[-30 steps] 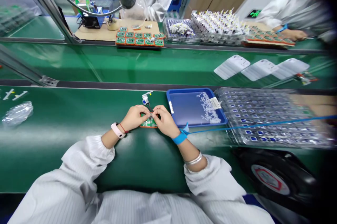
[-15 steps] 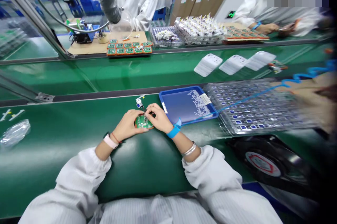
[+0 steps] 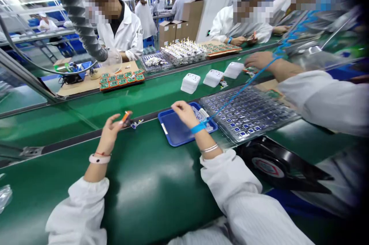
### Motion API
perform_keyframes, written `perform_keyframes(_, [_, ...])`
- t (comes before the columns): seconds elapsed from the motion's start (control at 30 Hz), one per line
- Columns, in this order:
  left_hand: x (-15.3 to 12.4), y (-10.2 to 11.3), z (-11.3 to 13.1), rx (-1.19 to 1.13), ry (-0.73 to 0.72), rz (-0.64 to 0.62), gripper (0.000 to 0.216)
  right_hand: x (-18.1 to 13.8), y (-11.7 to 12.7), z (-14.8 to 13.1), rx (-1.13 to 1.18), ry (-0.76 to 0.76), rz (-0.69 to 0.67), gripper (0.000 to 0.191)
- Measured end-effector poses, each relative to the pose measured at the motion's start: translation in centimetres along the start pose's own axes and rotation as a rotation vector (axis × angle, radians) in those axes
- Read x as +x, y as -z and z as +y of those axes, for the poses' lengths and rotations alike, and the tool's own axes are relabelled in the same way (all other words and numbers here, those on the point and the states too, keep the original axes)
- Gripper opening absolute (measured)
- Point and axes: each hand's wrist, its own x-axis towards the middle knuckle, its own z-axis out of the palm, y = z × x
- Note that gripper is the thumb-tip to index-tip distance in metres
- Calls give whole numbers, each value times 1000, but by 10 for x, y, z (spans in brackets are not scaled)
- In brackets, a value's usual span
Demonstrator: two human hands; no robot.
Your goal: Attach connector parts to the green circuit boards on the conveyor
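Note:
My left hand (image 3: 110,133) is raised over the green work surface (image 3: 150,176). Between its thumb and fingers is a circuit board (image 3: 126,116), seen nearly edge-on with its orange rim. A small module with white and yellow wire ends (image 3: 136,124) hangs or lies just right of the board; which one I cannot tell. My right hand (image 3: 185,113), wearing a blue wrist strap (image 3: 198,127), hovers over the blue tray (image 3: 170,142). Its fingers are drawn together and point left; anything in them is hidden. Small whitish pieces (image 3: 198,113) lie in the tray's right part.
Clear plastic trays of small display parts (image 3: 242,116) stand right of the blue tray. Behind are stacks of white covers (image 3: 190,83) and panelled circuit boards (image 3: 121,80). A co-worker's arm (image 3: 317,87) reaches in from the right. A black rounded device (image 3: 276,160) sits at right.
My hands have parted. The left moved away leftward with the board, which is now tilted on edge. The right left the board and is over the blue tray. The view has swung right and up.

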Motion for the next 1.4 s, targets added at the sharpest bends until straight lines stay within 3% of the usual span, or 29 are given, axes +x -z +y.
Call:
perform_keyframes(0.1, [48,6,2,62,-175,286,69,21,43,34,-405,-90,102,13])
perform_keyframes(0.17, [73,8,-4,253,-243,377,71,24,57,50,-585,-86,79,15])
perform_keyframes(0.23, [89,12,-17,503,-239,369,71,21,61,59,-668,-48,34,17])
perform_keyframes(0.33, [100,22,-45,802,-211,215,67,15,59,64,-745,13,-28,24])
perform_keyframes(0.43, [102,35,-65,964,-240,106,62,12,56,67,-795,27,-67,26])
perform_keyframes(0.57, [99,41,-69,1059,-312,207,54,13,59,67,-798,7,-126,27])
perform_keyframes(0.7, [90,29,-62,1038,-404,290,43,14,61,62,-784,-12,-169,28])
perform_keyframes(0.97, [56,-3,-42,938,-571,156,30,12,61,56,-791,-23,-198,28])
perform_keyframes(1.1, [28,-24,1,874,-589,-67,25,14,64,57,-770,8,-175,28])
perform_keyframes(1.3, [-61,-86,149,813,-755,-768,23,15,65,65,-841,1,-157,25])
perform_keyframes(1.4, [-107,-113,189,706,-888,-889,20,14,63,72,-892,9,-153,23])
